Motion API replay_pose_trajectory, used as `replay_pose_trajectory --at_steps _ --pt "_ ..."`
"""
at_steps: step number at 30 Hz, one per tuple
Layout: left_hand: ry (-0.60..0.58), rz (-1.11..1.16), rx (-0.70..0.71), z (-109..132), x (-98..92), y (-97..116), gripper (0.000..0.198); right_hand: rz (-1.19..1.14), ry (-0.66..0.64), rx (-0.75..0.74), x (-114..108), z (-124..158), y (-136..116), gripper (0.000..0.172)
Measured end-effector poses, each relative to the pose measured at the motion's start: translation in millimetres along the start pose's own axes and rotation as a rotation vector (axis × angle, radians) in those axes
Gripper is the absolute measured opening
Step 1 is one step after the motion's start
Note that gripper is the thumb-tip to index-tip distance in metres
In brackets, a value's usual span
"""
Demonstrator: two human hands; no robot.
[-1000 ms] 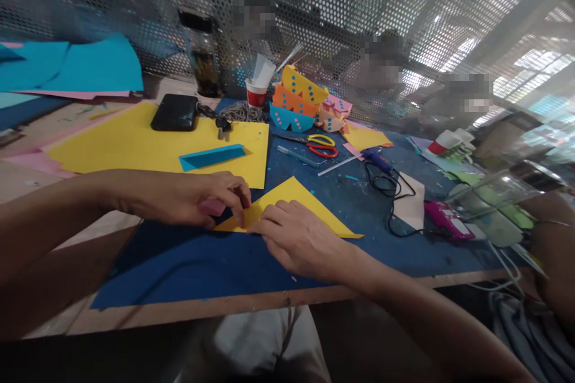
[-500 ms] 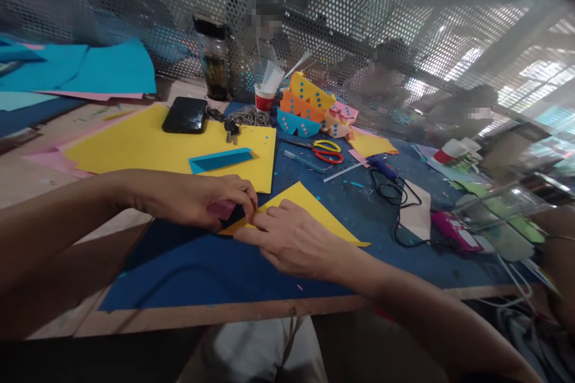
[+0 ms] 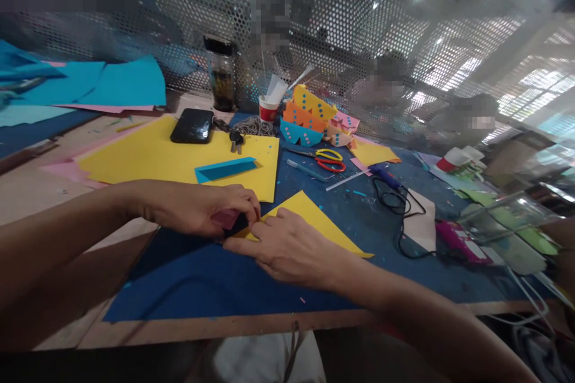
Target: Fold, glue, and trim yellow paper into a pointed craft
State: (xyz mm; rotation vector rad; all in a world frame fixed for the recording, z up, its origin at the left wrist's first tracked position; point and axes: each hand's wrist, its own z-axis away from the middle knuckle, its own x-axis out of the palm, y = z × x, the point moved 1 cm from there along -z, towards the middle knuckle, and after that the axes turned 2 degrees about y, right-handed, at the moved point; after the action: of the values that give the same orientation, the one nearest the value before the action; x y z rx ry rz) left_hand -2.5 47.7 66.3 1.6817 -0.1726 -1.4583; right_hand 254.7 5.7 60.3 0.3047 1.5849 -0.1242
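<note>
A folded yellow paper triangle (image 3: pixel 318 224) lies on the blue mat (image 3: pixel 188 287). Its left corner is between my hands. My left hand (image 3: pixel 204 209) pinches that corner with bent fingers, and a small pink piece (image 3: pixel 226 218) shows in its palm. My right hand (image 3: pixel 291 248) lies over the paper's lower edge, its fingers closed on the same corner with the index finger stretched left. The fingertips meet, so the exact grip is partly hidden. Beyond the left hand, a folded blue paper strip (image 3: pixel 227 170) rests on a large yellow sheet (image 3: pixel 135 158).
A black phone (image 3: pixel 192 125) and keys (image 3: pixel 236 140) sit on the yellow sheet. Behind are a bottle (image 3: pixel 221 81), a paper cup (image 3: pixel 268 111) and cut paper shapes (image 3: pixel 302 133). Scissors (image 3: pixel 331 163), a pen (image 3: pixel 308 171) and a corded blue tool (image 3: pixel 386 175) lie to the right.
The whole view has shifted, so the table sits a little lower in the picture. Both hands stay at the paper's left corner; the right index finger reaches slightly further left.
</note>
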Motion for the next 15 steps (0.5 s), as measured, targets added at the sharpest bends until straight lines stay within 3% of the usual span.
replay_pose_trajectory --at_steps 11,13,15 --pt "-0.013 0.104 -0.008 0.1 -1.8 1.2 0.043 -0.065 -0.012 0.042 -6.5 19.1 1.9 0.026" --pt "-0.023 0.070 -0.001 -0.6 -2.1 1.7 0.041 -0.060 -0.030 0.057 -9.0 24.4 2.3 0.024" --pt "0.050 -0.092 0.000 -0.1 -3.4 -0.1 0.035 -0.048 -0.046 0.071 -11.1 29.5 1.9 0.024"
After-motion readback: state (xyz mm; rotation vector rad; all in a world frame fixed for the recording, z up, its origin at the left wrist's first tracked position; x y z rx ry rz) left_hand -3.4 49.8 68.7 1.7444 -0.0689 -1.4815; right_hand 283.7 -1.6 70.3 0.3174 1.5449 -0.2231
